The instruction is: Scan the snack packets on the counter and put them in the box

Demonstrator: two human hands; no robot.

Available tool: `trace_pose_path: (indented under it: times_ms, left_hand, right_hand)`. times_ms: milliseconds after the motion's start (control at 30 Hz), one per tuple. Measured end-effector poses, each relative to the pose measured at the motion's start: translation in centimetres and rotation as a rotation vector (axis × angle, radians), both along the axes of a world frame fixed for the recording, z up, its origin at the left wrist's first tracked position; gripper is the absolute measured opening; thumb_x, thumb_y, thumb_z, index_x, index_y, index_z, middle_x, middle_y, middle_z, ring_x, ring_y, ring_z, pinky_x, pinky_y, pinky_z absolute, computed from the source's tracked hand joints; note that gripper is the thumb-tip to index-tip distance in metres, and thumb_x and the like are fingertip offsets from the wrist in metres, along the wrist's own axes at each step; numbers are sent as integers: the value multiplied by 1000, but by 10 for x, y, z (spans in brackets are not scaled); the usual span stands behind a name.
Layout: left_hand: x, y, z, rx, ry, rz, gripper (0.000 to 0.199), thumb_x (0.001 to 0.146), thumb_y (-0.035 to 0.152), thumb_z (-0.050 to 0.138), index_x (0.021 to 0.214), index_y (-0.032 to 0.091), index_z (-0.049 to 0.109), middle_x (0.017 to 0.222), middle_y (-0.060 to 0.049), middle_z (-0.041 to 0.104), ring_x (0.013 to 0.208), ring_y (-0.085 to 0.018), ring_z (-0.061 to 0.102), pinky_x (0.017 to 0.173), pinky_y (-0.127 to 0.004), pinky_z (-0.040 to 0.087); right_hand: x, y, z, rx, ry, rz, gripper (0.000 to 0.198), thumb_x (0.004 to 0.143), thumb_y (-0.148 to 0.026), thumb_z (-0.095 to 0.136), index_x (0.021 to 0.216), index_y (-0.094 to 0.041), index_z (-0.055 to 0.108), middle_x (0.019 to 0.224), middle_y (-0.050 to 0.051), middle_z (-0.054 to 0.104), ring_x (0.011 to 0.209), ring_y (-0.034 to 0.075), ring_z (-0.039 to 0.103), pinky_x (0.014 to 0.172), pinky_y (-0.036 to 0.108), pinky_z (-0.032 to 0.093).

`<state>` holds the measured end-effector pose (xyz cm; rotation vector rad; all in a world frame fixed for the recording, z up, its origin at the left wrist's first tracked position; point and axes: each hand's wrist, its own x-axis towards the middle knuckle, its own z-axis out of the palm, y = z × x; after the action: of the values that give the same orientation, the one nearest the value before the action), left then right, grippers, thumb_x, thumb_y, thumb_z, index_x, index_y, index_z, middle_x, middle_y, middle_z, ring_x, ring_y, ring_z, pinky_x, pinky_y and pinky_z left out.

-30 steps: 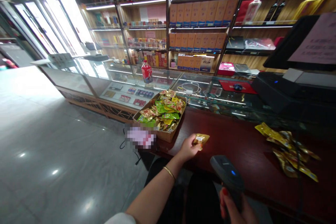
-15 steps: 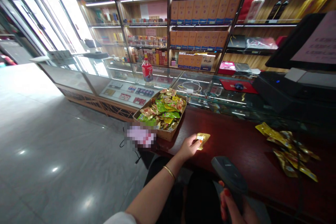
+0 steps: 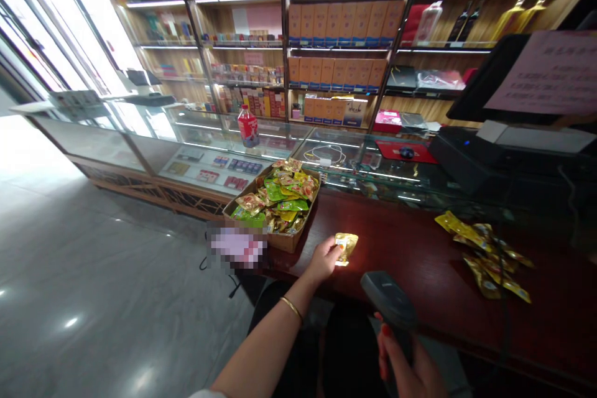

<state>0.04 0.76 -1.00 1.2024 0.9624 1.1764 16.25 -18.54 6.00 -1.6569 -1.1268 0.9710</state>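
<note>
Between the thumb and fingers of my left hand (image 3: 323, 259) is a small gold snack packet (image 3: 347, 249), held just over the dark red counter. Light shines on the packet and on the wood around it. My right hand (image 3: 405, 357) is wrapped round the handle of a dark barcode scanner (image 3: 389, 300), whose head points toward the packet. Left of the packet stands a cardboard box (image 3: 285, 242) heaped with green, gold and yellow packets (image 3: 289, 193). Several gold packets (image 3: 487, 255) lie in a loose pile to the right.
A pixelated pinkish object (image 3: 237, 247) lies at the box's near left corner. A red-labelled bottle (image 3: 248, 127) stands on the glass display case (image 3: 205, 130). At the right are a monitor (image 3: 527, 78), a mouse (image 3: 407, 152) on a red mat, and a dark cable (image 3: 504, 317).
The whole view has shifted, so things sit further left. The light on the gold packet and the counter is brighter. Both hands keep their hold.
</note>
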Motion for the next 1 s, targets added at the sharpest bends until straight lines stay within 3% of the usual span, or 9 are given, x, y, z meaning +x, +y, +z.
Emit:
trace_pose_path:
  times_ms: [100,267,567,800,933,1000]
  left_hand:
    - [1,-1,2,0,4,9,40,87,47,73,113,17,75,105,-10,78,91,-23,69,81,-33,56]
    - [2,0,3,-43,-51,25,47,81,54,77,107,15,74,96,-8,76,84,-21,68,75,-31,55]
    - [0,3,2,-94,17,195,52,82,67,72,69,18,61,59,-1,60,56,-15,55,52,-25,45]
    - [4,9,-2,-145,-37,213,51,89,65,62,78,15,67,67,-3,66,62,-17,62,56,-27,50]
    - [3,8,0,-124,-50,153,33,81,41,77,99,14,73,87,-6,76,77,-20,70,72,-30,57]
    - [2,5,3,-35,17,126,38,73,25,82,109,15,73,100,-8,79,88,-21,72,82,-31,57]
  right_hand:
    - [-3,5,-2,5,8,-12,70,82,-90,54,87,-23,69,52,-3,58,52,17,57,53,28,45]
    - [-3,8,1,-9,-8,4,66,82,-90,54,76,-24,63,54,-2,59,53,17,56,55,29,43]
    - [-6,10,0,4,-1,60,64,85,-87,54,70,-24,62,54,-1,59,54,17,56,56,28,43]
    - [-8,14,-4,7,-3,64,63,86,-86,53,72,-25,60,53,-3,56,55,17,57,57,28,45]
    - [-7,19,-1,17,-34,26,65,85,-88,53,78,-24,64,56,-2,60,56,18,59,59,29,47]
    - [-7,22,0,10,-28,26,65,84,-88,54,80,-24,64,56,-3,61,55,17,59,59,29,47]
